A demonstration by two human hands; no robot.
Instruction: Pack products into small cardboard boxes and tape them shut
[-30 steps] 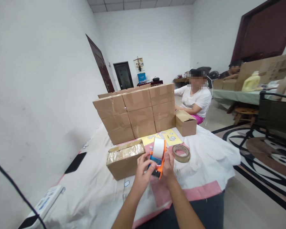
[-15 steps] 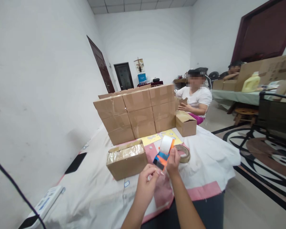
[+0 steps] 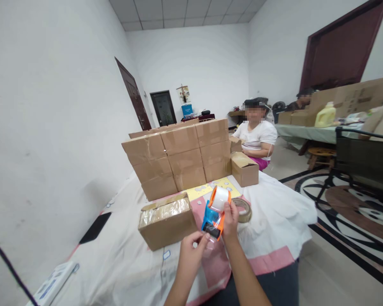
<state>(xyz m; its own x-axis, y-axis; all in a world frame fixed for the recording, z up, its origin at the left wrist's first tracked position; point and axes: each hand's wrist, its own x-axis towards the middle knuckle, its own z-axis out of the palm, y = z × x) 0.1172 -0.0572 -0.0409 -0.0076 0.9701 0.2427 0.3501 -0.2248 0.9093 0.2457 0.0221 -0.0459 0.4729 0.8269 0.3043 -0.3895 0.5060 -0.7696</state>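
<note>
An orange and blue tape dispenser (image 3: 213, 216) with a white roll is in the grip of my right hand (image 3: 230, 219), above the cloth-covered table. Close to its black end, my left hand (image 3: 193, 250) pinches what looks like the clear tape's loose end. Left of both hands stands a cardboard box (image 3: 169, 223) whose top shows shiny clear wrapping or tape. A roll of brown tape (image 3: 245, 210) lies on the cloth just beyond my right hand.
Behind is a wall of stacked cartons (image 3: 185, 157), with a smaller carton (image 3: 245, 169) at its right end. A person in a white top (image 3: 258, 136) sits beyond. A black flat object (image 3: 95, 227) and a power strip (image 3: 54, 282) lie at left.
The dispenser has turned, so its orange side and the roll show more fully. My left hand stays at its black end. The camera view has tilted slightly upward.
</note>
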